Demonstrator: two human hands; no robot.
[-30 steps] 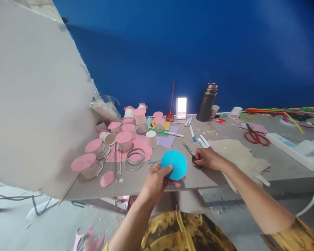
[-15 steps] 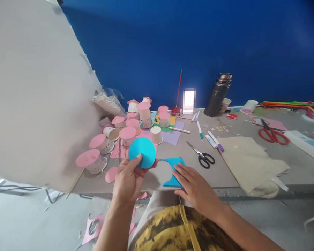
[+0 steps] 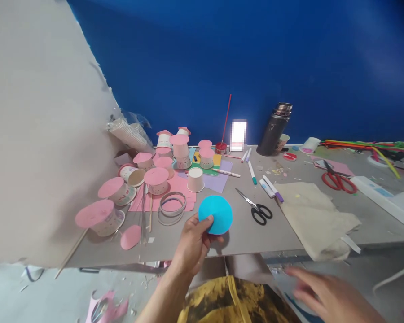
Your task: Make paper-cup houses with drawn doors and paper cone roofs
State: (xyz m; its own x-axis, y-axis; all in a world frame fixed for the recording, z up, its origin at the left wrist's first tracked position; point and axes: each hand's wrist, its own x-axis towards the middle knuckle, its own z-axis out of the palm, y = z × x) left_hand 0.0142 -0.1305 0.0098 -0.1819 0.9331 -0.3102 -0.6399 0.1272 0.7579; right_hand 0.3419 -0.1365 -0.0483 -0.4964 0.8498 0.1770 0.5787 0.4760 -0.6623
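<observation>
My left hand (image 3: 197, 240) pinches a bright blue paper circle (image 3: 216, 214), thumb on its face, just above the table's front part. Low at the right, beyond the table edge, my right hand (image 3: 318, 287) is blurred, its fingers stretched out with nothing held between them. Beneath it shows a curved strip of blue paper scrap (image 3: 305, 309), partly covered by the hand. Black-handled scissors (image 3: 257, 211) lie open right of the circle. A plain white paper cup (image 3: 195, 180) stands upside down behind it. Silvery rings (image 3: 171, 208) lie left of my left hand.
Several paper cups with pink paper discs (image 3: 156, 178) crowd the left side. Markers (image 3: 252, 172), a dark thermos (image 3: 274, 130), a beige cloth (image 3: 314, 215) and red-handled scissors (image 3: 338, 181) lie or stand to the right. Pink scraps (image 3: 106, 307) litter the floor.
My right hand has left the table with the cut-out blue scrap and let go of it past the front edge. My left hand has moved right with the circle, uncovering the rings.
</observation>
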